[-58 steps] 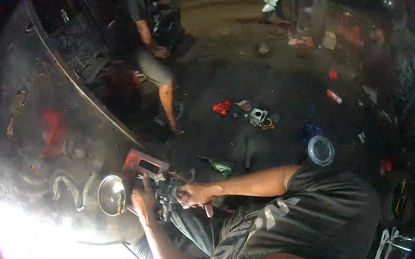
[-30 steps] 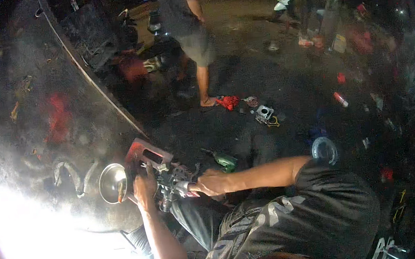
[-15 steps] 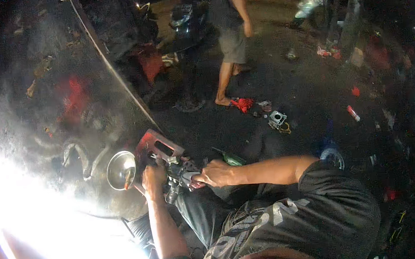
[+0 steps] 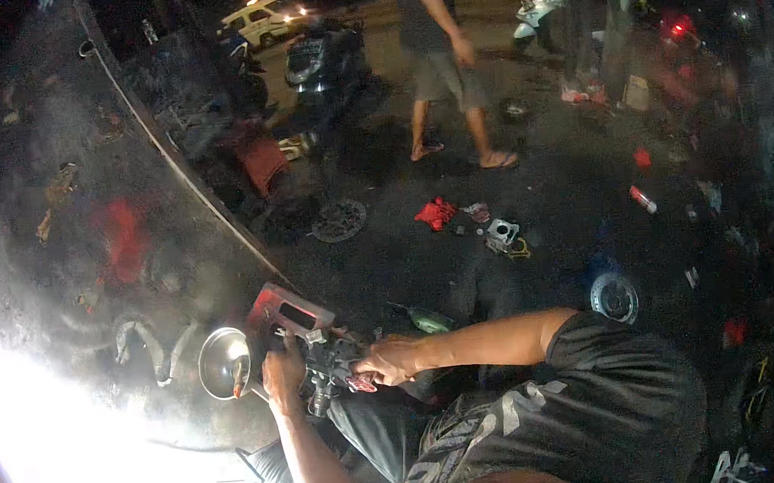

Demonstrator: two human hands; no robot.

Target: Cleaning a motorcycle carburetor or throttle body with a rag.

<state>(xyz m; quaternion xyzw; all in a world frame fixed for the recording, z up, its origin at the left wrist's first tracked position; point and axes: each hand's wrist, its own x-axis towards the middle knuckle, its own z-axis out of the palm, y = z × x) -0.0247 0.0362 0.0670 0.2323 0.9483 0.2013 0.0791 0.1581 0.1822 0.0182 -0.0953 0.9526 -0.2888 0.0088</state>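
Note:
My left hand (image 4: 284, 375) is closed on the left side of a dark metal mechanical assembly (image 4: 332, 366), below a red housing (image 4: 273, 302) with a dark rectangular slot. My right hand (image 4: 390, 359) is closed on a pinkish-red rag (image 4: 362, 382) against the assembly's right side; its fingertips are partly hidden. A steel bowl (image 4: 214, 367) with a small object in it is just left of my left hand. A green tool (image 4: 426, 319), partly hidden, lies beyond my right forearm.
Another person (image 4: 427, 17) walks beyond a red cloth (image 4: 435, 211) and a metal engine part (image 4: 502, 236) on the dark floor. A scooter (image 4: 320, 59), a white scooter (image 4: 533, 17) and a lit van (image 4: 262, 22) are behind. A ringed disc (image 4: 613, 300) lies right.
The other person has walked rightward, stepping away from the red cloth. A van with lights now shows at the back. My hands keep at the assembly with small shifts; the view has swayed.

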